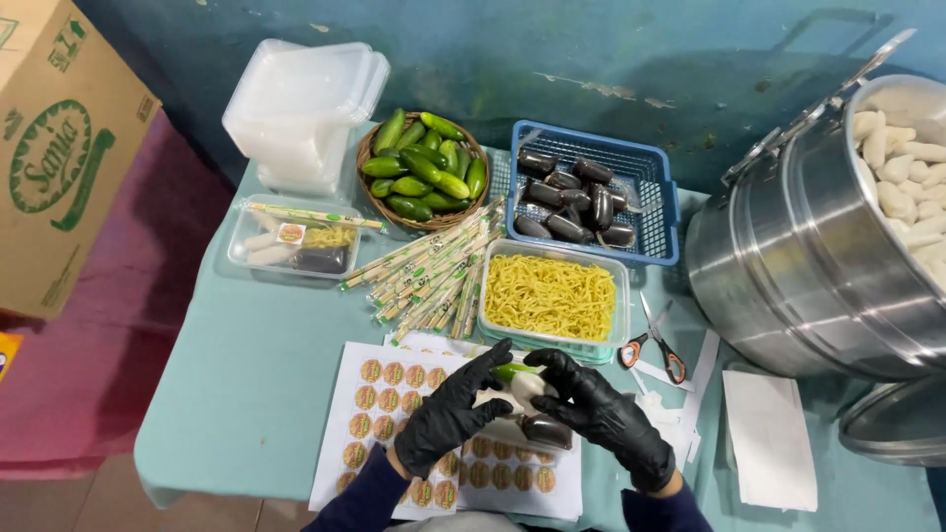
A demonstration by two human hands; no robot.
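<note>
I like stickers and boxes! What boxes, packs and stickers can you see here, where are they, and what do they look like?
Brown cardboard box: far left, green oval logo.
White sticker sheets: under the black-gloved hands, rows of round orange-brown stickers.
Closed clear plastic food pack: left of the chopsticks, small round sticker on its lid.
Stack of clear plastic lids: back left.

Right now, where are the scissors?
In the head view, the scissors lie on the table, right of the clear tub of yellow noodles and left of the big metal pot.
</note>
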